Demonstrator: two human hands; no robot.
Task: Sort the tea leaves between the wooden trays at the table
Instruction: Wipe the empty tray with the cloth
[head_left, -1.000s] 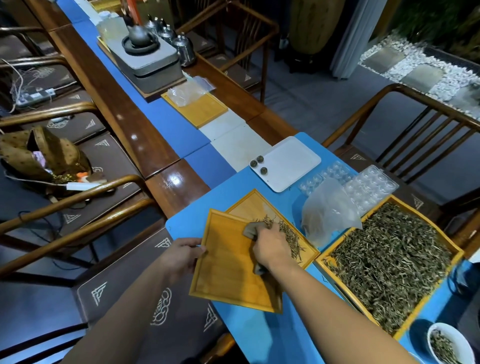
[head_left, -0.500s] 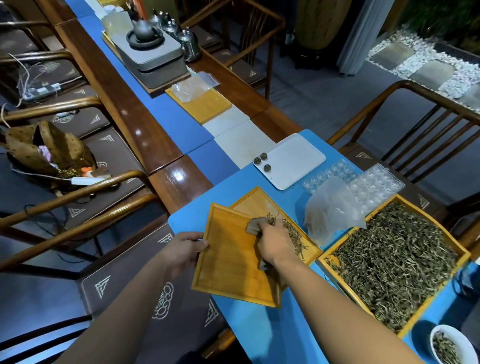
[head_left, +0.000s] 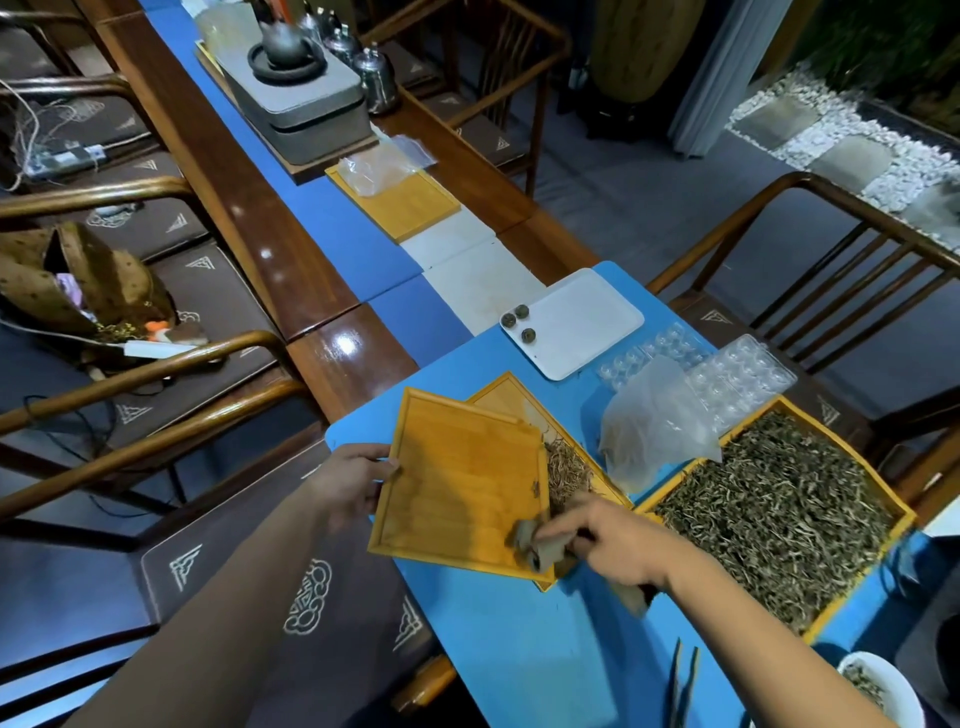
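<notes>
Tea leaves (head_left: 569, 470), thin, dry and pale olive, lie in a heap in the lower small tray (head_left: 592, 470), mostly running toward the table's far end. An upper small tray (head_left: 462, 483) lies tilted across it, its left edge gripped by the left hand (head_left: 350, 480), while the right hand (head_left: 621, 540) pinches a grey brush (head_left: 535, 540) at its near right corner. Three wooden trays show in all; the large tray (head_left: 901, 512) is full of leaves, and three dark balls (head_left: 519, 321) sit on a white tray (head_left: 587, 322).

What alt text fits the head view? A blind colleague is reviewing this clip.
A person's left hand tilts an empty wooden tray over a second tray holding tea leaves, while the right hand grips a small brush at its corner. A big tray of leaves sits right.
</notes>
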